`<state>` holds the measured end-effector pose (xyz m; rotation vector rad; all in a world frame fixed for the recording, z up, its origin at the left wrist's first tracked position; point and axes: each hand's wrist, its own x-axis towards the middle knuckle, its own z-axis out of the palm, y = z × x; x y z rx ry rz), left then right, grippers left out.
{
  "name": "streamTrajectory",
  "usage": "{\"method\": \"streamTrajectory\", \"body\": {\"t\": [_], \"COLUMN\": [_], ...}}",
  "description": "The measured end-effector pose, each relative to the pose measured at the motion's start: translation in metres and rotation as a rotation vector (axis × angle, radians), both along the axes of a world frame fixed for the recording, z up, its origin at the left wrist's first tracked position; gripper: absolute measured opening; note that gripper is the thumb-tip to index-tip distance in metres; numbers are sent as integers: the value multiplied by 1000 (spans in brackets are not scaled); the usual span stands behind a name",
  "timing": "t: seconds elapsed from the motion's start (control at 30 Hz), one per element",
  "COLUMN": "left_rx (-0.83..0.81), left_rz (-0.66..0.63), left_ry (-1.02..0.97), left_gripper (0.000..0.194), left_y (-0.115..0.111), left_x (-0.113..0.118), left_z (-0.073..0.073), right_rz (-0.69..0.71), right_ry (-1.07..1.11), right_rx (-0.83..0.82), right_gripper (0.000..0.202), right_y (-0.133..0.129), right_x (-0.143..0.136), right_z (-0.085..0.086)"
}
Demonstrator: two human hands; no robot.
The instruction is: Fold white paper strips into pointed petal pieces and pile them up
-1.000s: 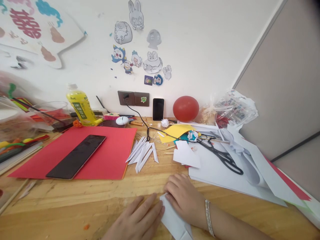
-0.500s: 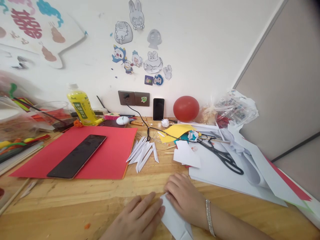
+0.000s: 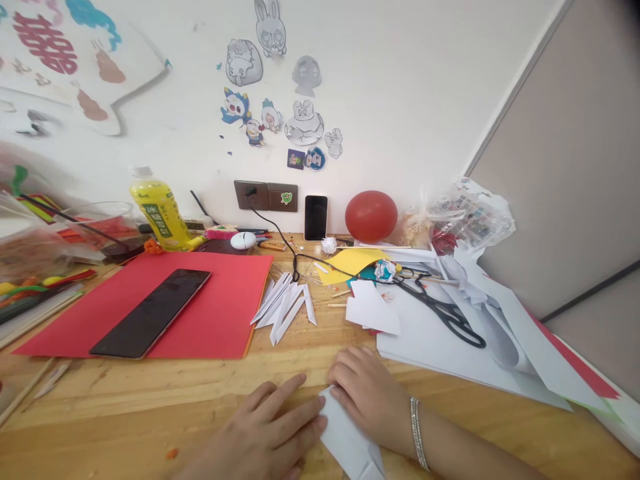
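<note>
Your hands sit at the near edge of the wooden table (image 3: pixel 125 407), where bare wood lies open to your left and ahead as far as the red sheet (image 3: pixel 220 307). To your right the room narrows: a stack of white paper (image 3: pixel 430 340) with black scissors (image 3: pixel 445 310) on it lies near your wrist.

The folded white paper (image 3: pixel 345 437) rests flat on the wood between your hands, its long axis slanting from a point by your fingertips down and to the right, out of view at the bottom.

Your left hand (image 3: pixel 265 433) lies flat, fingers stretched out and touching the paper's left edge. Your right hand (image 3: pixel 373 397) presses on top of it, fingers loosely curled, gripping nothing.

The yellow bottle (image 3: pixel 160 213) carries a green label whose writing is too small to read. Large red characters show on the wall decoration (image 3: pixel 45 43).
</note>
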<state>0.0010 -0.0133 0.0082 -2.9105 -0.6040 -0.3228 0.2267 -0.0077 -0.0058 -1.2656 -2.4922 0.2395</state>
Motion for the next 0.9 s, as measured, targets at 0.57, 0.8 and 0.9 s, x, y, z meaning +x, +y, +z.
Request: {"method": "streamTrajectory", "body": {"t": [0.57,0.8,0.9], "left_rx": [127,164,150], "left_rz": [20,-5,-13], "left_ry": [-30,5,3], "left_gripper": [44,52,53], "left_y": [-2,-3,-5], "left_x": [2,5,5], "left_z": [-18,-16,-12], "right_rz": [409,436,405], "right_ry": [-137,-146,-121], "right_rx": [552,507,469], "right_gripper": [33,31,31], "right_y": [0,0,3], "right_x": [13,17,17], "right_z": [4,1,4]}}
